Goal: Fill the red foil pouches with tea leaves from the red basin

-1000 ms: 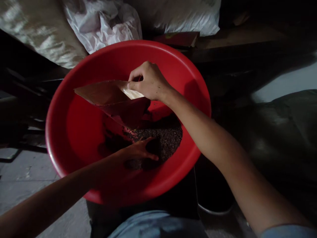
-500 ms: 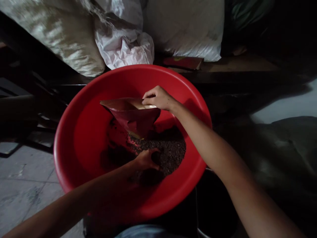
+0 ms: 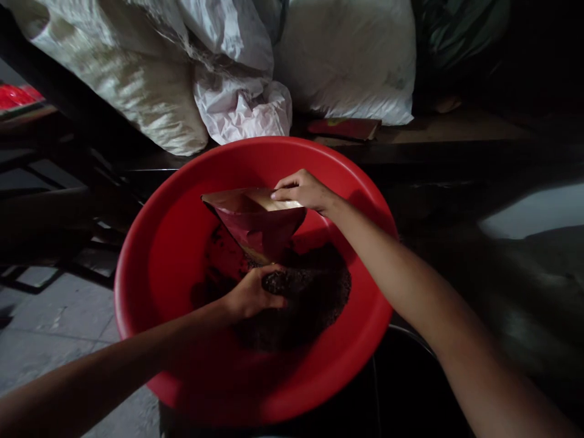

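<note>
Right hand [image 3: 303, 191] pinches the open red pouch [image 3: 255, 225] by its rim; left hand [image 3: 250, 293] cupped full of dark grains [image 3: 314, 292]; red basin [image 3: 155, 255] wide, walls bare; no legible print.

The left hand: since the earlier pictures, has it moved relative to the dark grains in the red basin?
Yes. The left hand has curled from flat into a scoop and risen toward the pouch.

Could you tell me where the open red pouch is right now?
In the head view, the red pouch sits mid-frame inside the red basin, its mouth held by the right hand, above the dark granules and left hand.
</note>
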Demonstrator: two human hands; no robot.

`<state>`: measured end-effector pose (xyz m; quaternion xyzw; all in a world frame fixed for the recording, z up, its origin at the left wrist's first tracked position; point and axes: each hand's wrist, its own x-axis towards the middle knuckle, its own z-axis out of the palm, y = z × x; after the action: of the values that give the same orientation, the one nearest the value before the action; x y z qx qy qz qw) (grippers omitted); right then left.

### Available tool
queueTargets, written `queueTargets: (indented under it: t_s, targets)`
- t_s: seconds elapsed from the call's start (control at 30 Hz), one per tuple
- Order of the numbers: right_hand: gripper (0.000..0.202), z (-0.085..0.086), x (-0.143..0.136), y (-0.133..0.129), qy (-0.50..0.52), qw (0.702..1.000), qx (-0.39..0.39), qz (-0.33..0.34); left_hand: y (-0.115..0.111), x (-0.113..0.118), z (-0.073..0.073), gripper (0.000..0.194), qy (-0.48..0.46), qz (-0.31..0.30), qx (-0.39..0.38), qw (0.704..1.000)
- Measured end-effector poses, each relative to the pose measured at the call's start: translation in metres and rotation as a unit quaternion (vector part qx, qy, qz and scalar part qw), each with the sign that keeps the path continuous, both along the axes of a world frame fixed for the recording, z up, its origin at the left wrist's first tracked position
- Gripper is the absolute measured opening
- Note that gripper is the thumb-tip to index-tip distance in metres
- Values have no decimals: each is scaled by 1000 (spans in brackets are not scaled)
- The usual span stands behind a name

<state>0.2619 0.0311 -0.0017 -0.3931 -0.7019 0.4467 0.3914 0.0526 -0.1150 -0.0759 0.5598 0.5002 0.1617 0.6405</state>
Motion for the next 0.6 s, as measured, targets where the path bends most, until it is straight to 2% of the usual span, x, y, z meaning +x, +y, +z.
queueTargets:
  t_s: [0.17, 0.23, 0.33, 0.43, 0.5, 0.6]
  targets:
    - [28, 13, 1, -7, 27, 997, -46, 56, -19, -23, 68, 49, -5, 60, 22, 998]
    - [26, 15, 1, -7, 27, 997, -49, 58, -25, -35, 92, 44, -6, 76, 62, 995]
    - [21, 14, -1, -5, 28, 997, -50, 47, -23, -50, 128, 46, 19, 114, 162, 980]
    - [15, 12, -3, -3, 21, 998, -42, 46, -6, -55, 163, 56, 59, 157, 271, 948]
    - [14, 11, -3, -4, 12, 998, -35, 48, 12, -49, 181, 64, 86, 161, 359, 915]
    - [17, 9, 1, -5, 10, 997, -27, 68, 44, -31, 196, 66, 129, 101, 480, 862]
